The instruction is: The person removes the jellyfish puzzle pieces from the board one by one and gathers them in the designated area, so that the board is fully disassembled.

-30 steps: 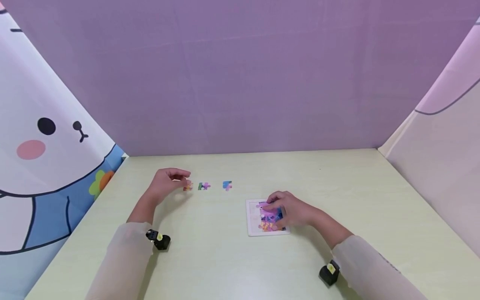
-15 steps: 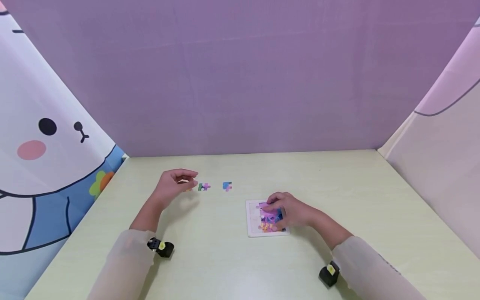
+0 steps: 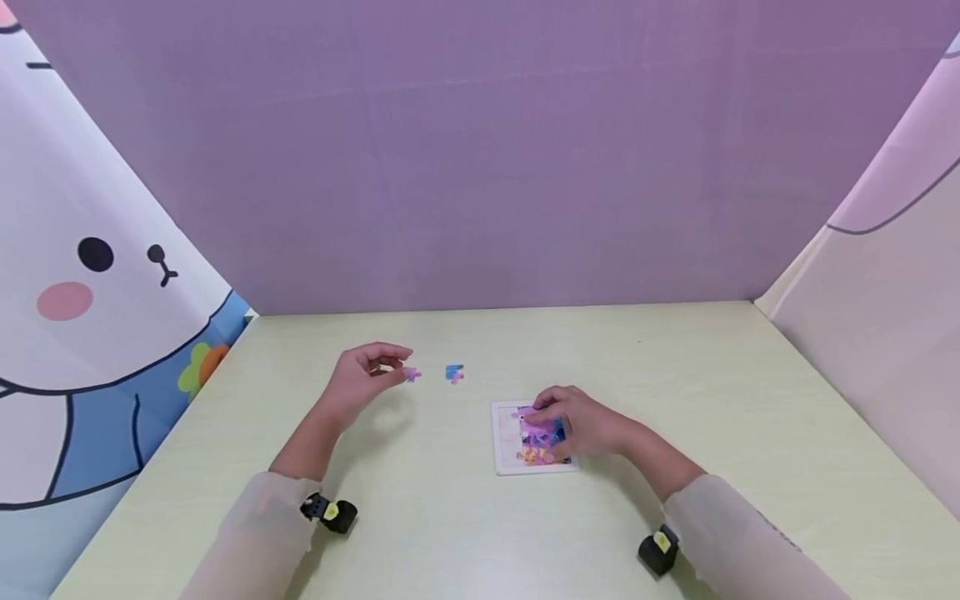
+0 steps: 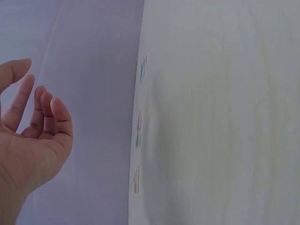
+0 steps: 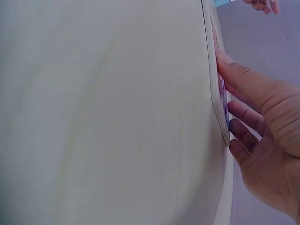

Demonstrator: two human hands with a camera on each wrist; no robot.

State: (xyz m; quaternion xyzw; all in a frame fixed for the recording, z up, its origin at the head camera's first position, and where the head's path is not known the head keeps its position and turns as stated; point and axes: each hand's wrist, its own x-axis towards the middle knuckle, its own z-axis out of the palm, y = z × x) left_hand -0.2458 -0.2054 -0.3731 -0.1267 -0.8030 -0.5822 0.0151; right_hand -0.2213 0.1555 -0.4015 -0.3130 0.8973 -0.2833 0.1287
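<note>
My left hand (image 3: 363, 383) hovers above the table, fingers loosely bent and holding nothing. Below its fingertips lies a pink-and-green jigsaw piece (image 3: 413, 375), partly covered in the head view. A blue-and-pink jigsaw piece (image 3: 454, 373) lies to its right. The left wrist view also reveals an orange jigsaw piece (image 4: 136, 180), which the hand hides from the head camera. My right hand (image 3: 588, 421) rests its fingertips on the partly filled jigsaw (image 3: 531, 454), which sits inside a white square tray (image 3: 497, 442). A bare strip shows along the tray's left side.
The pale wooden table (image 3: 435, 525) ends at a purple backdrop (image 3: 480, 167). Printed cloth walls (image 3: 112, 350) stand at both sides. Small black cameras are strapped at both wrists.
My left hand has drifted right, from beside the orange piece to over the pink-and-green one, and now covers the orange piece. The right hand and tray stay put.
</note>
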